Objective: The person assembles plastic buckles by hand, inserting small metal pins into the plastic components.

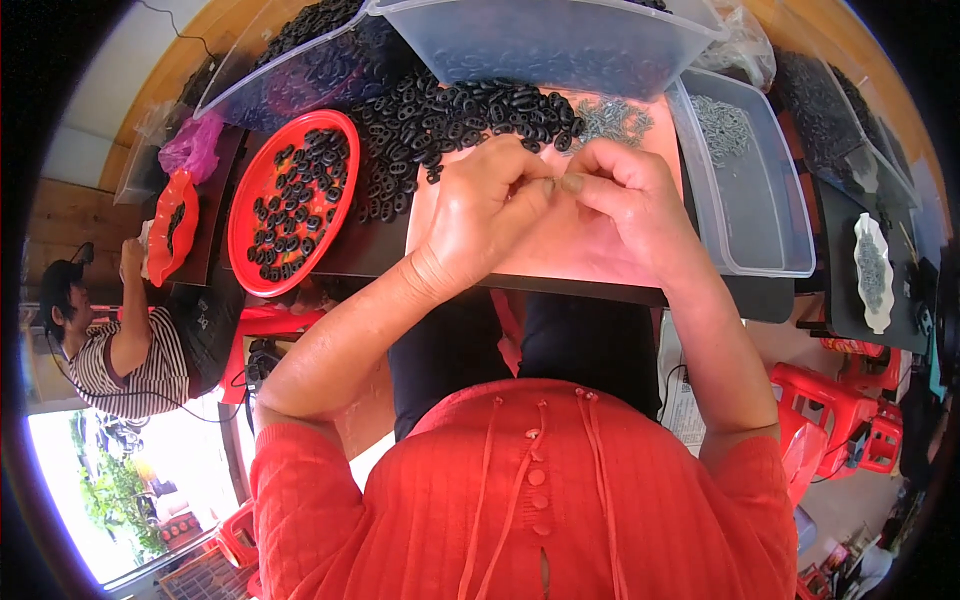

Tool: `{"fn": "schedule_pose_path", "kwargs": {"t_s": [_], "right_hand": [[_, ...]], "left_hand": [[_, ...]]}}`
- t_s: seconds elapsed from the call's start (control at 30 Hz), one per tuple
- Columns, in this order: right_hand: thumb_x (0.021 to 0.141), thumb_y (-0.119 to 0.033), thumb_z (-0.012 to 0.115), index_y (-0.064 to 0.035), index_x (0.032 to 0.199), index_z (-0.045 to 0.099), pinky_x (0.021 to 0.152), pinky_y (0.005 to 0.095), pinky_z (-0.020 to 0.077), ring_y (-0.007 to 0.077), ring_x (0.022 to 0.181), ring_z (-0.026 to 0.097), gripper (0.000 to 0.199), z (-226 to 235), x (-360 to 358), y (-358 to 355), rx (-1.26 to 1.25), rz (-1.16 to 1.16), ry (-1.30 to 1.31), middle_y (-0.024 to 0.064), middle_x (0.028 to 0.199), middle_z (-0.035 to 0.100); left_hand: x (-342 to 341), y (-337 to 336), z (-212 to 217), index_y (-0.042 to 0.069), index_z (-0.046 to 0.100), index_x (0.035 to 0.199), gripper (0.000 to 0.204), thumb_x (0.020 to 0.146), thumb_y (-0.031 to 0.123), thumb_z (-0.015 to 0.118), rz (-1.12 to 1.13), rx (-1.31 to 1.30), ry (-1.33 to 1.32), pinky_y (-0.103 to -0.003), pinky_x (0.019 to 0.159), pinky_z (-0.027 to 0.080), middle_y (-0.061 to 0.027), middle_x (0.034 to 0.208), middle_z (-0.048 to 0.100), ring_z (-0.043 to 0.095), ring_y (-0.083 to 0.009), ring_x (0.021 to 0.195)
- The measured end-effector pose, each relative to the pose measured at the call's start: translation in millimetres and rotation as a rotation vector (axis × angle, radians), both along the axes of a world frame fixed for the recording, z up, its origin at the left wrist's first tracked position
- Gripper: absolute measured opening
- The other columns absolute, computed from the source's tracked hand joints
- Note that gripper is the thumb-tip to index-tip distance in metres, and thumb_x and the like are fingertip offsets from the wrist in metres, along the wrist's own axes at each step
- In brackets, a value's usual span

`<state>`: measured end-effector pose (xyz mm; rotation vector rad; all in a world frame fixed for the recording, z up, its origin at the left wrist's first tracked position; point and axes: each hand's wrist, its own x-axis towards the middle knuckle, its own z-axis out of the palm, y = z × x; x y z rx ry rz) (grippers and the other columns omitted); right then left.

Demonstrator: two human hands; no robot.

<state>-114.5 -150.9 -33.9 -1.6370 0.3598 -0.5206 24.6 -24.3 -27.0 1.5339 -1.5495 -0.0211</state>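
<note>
In the head view, the person's left hand (500,195) and right hand (630,195) meet over a pink mat (590,250) at the table's near edge, thumbs and forefingers drawn together in a pinch at almost the same spot; whether a piece sits clamped between the fingertips I cannot tell, as anything there is too small and hidden. Just beyond the hands, a heap of black oval pieces (480,115) with holes spreads from the mat to the left, and a small pile of grey metal pieces (615,120) lies on the mat near its far right corner. A large clear bin (560,45) stands behind both. Left of the mat, a round red tray (238,225) holds more black pieces, scattered loosely; to the right, a shallow clear box (750,220) holds more grey pieces at its far end. Farther right lies a white leaf-shaped dish (878,322) with grey pieces, and at far left a co-worker in a striped top (130,360) reaches toward a red leaf-shaped dish (160,245)
</note>
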Motion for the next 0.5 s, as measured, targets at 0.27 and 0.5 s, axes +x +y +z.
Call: {"fn": "schedule_pose_path", "kwargs": {"t_s": [0.27,0.5], "right_hand": [[0.076,-0.005,0.064,-0.0046,0.077,0.06,0.063,0.0365,0.0469,0.0274,0.07,0.06,0.004,-4,2,5,-0.8,-0.302,-0.014,0.0072,0.075,0.061],[0.078,0.001,0.062,-0.0049,0.086,0.064,0.067,0.0351,0.0488,0.025,0.075,0.061,0.009,0,1,5,-0.906,-0.286,-0.098,0.0061,0.08,0.062]], "left_hand": [[-9,24,5,-0.002,0.065,0.085,0.009,0.088,0.006,0.061,0.108,0.21,0.548,-0.019,0.05,0.038,-0.0012,0.069,0.058,0.049,-0.0052,0.056],[-26,43,12,-0.003,0.064,0.086,0.011,0.086,0.008,0.062,0.063,0.238,1.145,-0.022,0.041,0.037,-0.0064,0.068,0.059,0.052,-0.0108,0.051]]}}
